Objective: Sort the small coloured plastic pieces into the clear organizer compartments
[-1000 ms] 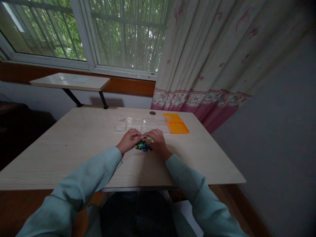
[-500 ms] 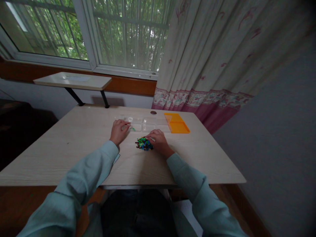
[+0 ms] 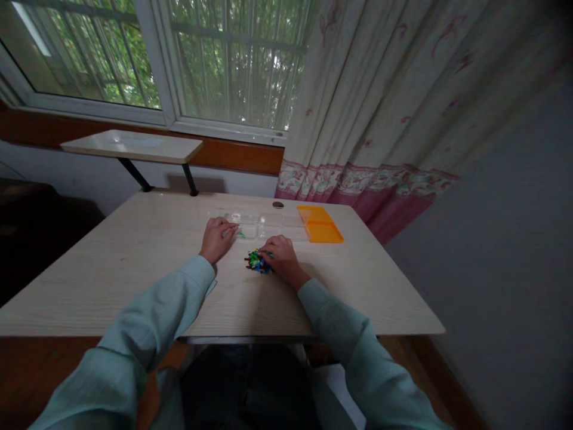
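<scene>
A small heap of tiny coloured building pieces (image 3: 255, 261), mostly green, blue and dark brown, lies on the table. My right hand (image 3: 282, 257) reaches over its right side, fingers bent together down among the pieces; whatever is between the fingertips is too small to make out. Behind the heap sits a clear plastic tray (image 3: 271, 230) divided into compartments. My left hand (image 3: 218, 239) is at the tray's near left corner, with thumb and fingers closed at its edge. A few green pieces (image 3: 242, 234) lie in the compartment beside those fingertips.
An orange lid-like tray (image 3: 323, 232) adjoins the clear tray on the right. Behind them lies a small dark oval object (image 3: 278, 205). A raised shelf (image 3: 134, 146) on black legs stands at the table's back left. The curtain (image 3: 358, 167) hangs behind the table.
My right hand has shifted slightly left and further over the heap, covering more of its right side. My left hand stays nearly where it was at the tray.
</scene>
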Available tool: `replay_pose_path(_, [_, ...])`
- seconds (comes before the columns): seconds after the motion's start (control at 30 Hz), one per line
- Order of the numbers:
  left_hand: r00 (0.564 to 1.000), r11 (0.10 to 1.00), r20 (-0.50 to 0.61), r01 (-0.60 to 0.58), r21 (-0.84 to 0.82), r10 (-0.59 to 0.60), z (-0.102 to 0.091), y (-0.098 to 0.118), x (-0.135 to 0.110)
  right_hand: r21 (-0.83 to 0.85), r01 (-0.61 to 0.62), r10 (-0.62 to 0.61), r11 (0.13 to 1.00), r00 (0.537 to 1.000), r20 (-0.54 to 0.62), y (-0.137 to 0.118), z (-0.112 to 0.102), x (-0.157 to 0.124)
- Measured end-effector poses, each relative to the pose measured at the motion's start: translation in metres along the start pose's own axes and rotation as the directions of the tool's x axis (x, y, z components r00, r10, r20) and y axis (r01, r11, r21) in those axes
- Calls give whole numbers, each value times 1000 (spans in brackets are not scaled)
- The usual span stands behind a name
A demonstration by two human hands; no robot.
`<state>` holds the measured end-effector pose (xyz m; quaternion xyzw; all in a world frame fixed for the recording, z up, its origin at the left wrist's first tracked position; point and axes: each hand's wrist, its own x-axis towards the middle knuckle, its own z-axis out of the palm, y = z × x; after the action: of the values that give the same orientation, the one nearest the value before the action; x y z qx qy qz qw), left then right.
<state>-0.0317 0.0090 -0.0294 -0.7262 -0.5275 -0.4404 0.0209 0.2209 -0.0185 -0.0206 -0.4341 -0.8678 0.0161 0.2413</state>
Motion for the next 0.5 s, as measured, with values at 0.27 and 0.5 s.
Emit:
replay_pose_path(0.27, [1000,1000,-11,8,14,-8,0,-1,-1,76,-30,33,997,999,-31,-1,-4,-2])
replay_pose_path(0.5, [999,999,20,27,40,-28,1,-2,-1,95,-33,37,995,998,-45,5,1,-3])
